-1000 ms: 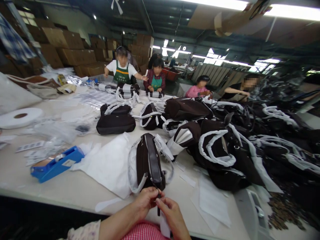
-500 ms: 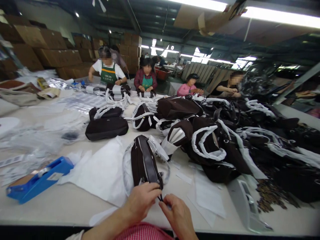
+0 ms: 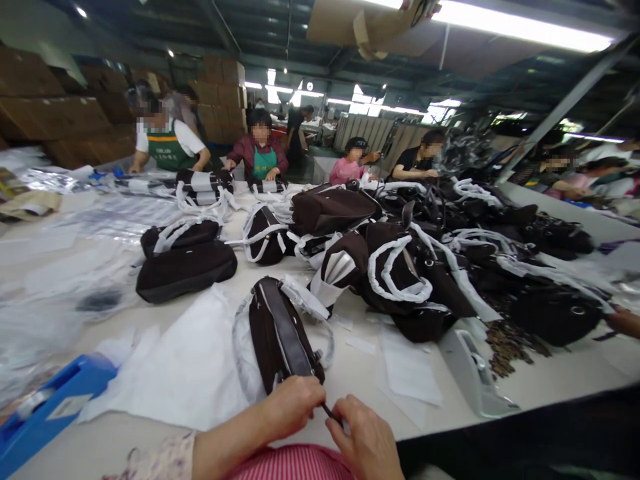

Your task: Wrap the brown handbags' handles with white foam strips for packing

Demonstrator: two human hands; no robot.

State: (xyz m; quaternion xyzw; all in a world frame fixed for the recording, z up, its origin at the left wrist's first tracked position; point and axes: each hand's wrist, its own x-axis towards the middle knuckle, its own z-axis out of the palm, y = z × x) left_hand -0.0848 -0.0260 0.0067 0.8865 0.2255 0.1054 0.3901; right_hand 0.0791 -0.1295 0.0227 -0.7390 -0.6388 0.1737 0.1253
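Observation:
A dark brown handbag (image 3: 277,331) with paper-wrapped handles lies lengthwise on the table (image 3: 350,373) right in front of me. My left hand (image 3: 291,405) grips its near end. My right hand (image 3: 367,442) pinches a thin dark strap or zipper pull (image 3: 331,413) that runs from the bag's near end between the two hands. A white sheet (image 3: 185,367) lies under and to the left of the bag.
A large heap of brown bags (image 3: 425,267) with white-wrapped handles fills the middle and right. A blue tape dispenser (image 3: 45,407) sits at the near left, a white one (image 3: 473,373) at the right. Several people work along the far side.
The view has swung to the right, shifting everything leftward. My hands stay at the bag's near end; the right hand has drawn the strap slightly right and toward me.

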